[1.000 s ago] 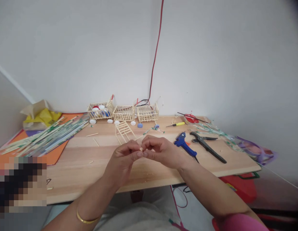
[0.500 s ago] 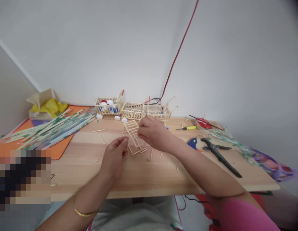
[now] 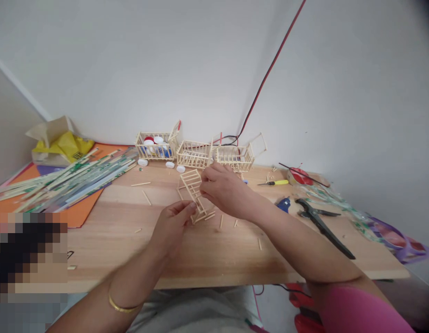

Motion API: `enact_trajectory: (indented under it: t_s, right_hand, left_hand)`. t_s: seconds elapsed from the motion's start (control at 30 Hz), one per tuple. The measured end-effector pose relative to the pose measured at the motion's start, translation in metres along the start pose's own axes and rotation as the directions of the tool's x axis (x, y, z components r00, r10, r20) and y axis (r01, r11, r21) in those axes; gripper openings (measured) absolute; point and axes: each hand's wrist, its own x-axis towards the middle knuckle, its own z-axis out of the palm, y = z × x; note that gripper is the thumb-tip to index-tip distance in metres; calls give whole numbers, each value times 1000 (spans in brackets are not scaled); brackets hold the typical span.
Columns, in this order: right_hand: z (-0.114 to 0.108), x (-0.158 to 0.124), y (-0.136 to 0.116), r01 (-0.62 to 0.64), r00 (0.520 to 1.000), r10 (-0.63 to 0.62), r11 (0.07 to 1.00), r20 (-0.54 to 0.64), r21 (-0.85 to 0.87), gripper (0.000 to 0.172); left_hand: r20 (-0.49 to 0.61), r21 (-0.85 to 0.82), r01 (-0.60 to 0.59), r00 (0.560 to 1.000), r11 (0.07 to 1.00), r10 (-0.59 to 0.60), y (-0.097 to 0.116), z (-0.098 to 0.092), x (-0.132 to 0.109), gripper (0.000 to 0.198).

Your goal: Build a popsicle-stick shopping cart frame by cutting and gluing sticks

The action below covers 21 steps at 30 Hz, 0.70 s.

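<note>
A small open frame of thin wooden sticks (image 3: 191, 181) stands tilted on the table between my hands. My left hand (image 3: 174, 222) is closed, thumb and fingers pinched on the frame's lower left side. At the frame's right side, my right hand (image 3: 224, 190) is closed with its fingertips bunched together. Whatever those fingertips hold is hidden. Several short cut sticks (image 3: 221, 221) lie just right of the frame. Behind it are stick-built carts: one with white wheels and bottle caps inside (image 3: 156, 144), another in the middle (image 3: 193, 155), and a third with a raised handle (image 3: 235, 158).
At left, a heap of long sticks in plastic wrap (image 3: 82, 178) lies on an orange sheet (image 3: 83, 217). To the right are a blue glue gun (image 3: 283, 203), black-handled cutters (image 3: 325, 230), a yellow screwdriver (image 3: 280, 182) and a red tape roll (image 3: 299, 176). A red-black cable (image 3: 270, 69) runs down the wall.
My left hand has moved right and onto the stick frame, where before its fingertips were just beside it. The right hand stays by the frame. The view has shifted slightly.
</note>
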Motion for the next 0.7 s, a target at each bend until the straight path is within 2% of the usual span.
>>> enact_trajectory:
  t_s: [0.5,0.6,0.7]
  right_hand:
    - [7,1,0,4,1000,-5,999,10,53,21]
    - [4,1,1,-26,1000,25,993,7,118,19]
    - [-1,-6,5,-67,997,73,963,-15,262,9]
  left_hand:
    - [3,19,-28,1000,999,28,6,2,1,24]
    - [15,31,-23,1000,999,22,8,3,1,24]
    - [25,37,-21,999,999,20,9,2,1,23]
